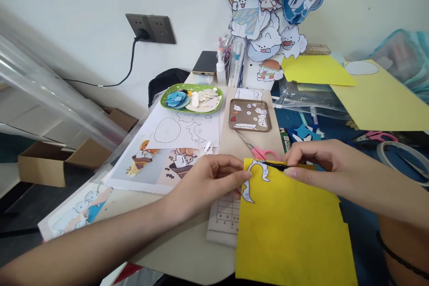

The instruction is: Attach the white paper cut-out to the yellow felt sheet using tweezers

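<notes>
My left hand (223,176) pinches the top left edge of a yellow sheet (295,228), its thumb on a curved white paper cutout (247,190) that lies on the sheet. Its lower fingers are behind the sheet. My right hand (308,161) is closed on a slim black tool (276,166), whose tip reaches the cutout's upper part. What kind of tool it is cannot be made out. Pink-handled scissors (263,153) lie just beyond the sheet's top edge.
A green plate (164,99) holds blue and white pieces. Behind the hands, a brown tray (232,118) carries small cutouts. Printed drawings (167,129) lie left, a tape roll (385,154) right. Paper characters (250,20) stand at the back.
</notes>
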Tool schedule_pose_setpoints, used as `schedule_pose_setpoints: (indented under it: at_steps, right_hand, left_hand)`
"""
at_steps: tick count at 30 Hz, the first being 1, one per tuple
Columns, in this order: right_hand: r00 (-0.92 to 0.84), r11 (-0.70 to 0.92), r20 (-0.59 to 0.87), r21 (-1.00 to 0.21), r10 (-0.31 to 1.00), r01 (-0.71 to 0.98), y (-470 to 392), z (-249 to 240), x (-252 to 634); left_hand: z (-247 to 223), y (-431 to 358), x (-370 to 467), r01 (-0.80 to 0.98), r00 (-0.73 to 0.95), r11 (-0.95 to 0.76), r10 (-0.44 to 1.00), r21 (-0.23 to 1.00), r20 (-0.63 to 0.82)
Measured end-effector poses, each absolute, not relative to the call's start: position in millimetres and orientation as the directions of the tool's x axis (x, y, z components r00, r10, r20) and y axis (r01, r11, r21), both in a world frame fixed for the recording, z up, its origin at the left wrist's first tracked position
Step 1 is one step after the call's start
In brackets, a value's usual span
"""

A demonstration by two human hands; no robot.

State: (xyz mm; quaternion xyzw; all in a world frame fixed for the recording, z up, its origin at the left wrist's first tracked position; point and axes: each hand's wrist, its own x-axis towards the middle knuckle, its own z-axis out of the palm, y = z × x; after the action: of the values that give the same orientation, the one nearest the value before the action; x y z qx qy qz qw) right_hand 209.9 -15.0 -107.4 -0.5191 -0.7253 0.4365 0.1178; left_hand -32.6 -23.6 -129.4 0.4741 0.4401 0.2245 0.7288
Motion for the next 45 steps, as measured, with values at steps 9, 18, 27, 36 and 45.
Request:
schedule_pose_setpoints:
  at_steps: [9, 18, 27, 36, 45]
  right_hand:
    - [-0.460, 0.107, -0.290, -0.740, 0.839, 0.664, -16.6, -104.7, 205.4]
    - [-0.475, 0.104, -0.300, -0.748, 0.827, 0.655, -18.3, -104.1, 203.9]
    - [-0.425, 0.084, -0.284, -0.741, 0.860, 0.666, -20.0, -102.6, 208.7]
    - [-0.095, 0.090, 0.037, -0.758, 0.995, 0.646, -21.3, -103.7, 211.1]
    - [-0.321, 0.021, -0.140, -0.893, 0.937, 0.450, -39.5, -95.4, 193.2]
  left_hand:
    - [-132.9, -24.6, -32.2, 0.163, 0.475, 0.433, 0.753, 0.887, -0.455]
    - [-128.7, -24.5, -31.1, 0.112, 0.451, 0.462, 0.765, 0.880, -0.459]
    - [-128.0, -24.3, -32.2, 0.102, 0.467, 0.475, 0.753, 0.874, -0.463]
    - [-125.0, -19.0, -34.2, 0.083, 0.417, 0.477, 0.781, 0.875, -0.465]
    - [-125.3, -13.6, -40.8, -0.022, 0.406, 0.479, 0.806, 0.877, -0.430]
